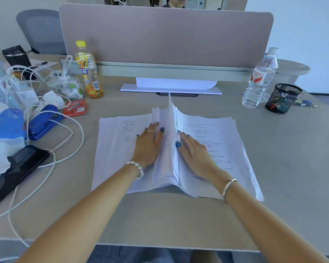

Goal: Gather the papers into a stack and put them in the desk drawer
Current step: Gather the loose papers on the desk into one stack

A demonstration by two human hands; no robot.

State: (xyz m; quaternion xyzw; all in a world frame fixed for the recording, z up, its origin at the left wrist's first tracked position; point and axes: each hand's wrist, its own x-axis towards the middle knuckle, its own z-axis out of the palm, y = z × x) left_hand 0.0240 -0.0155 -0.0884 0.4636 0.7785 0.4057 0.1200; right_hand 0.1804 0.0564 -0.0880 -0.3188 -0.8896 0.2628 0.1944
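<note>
The papers (213, 141) lie in the middle of the surface (179, 221), spread in two loose piles that meet in a raised ridge between the hands. This ridge runs away from the person, so its long axis points toward the divider panel (165, 35). The left hand (147, 147) lies flat on the left pile, the right hand (195, 154) flat on the right pile; both are equally near the ridge. Each grip is wide, fingers stretched, holding nothing closed. I judge the piles must be pushed inward together. I count two bottles and one stapler (44, 121); no drawer is visible.
</note>
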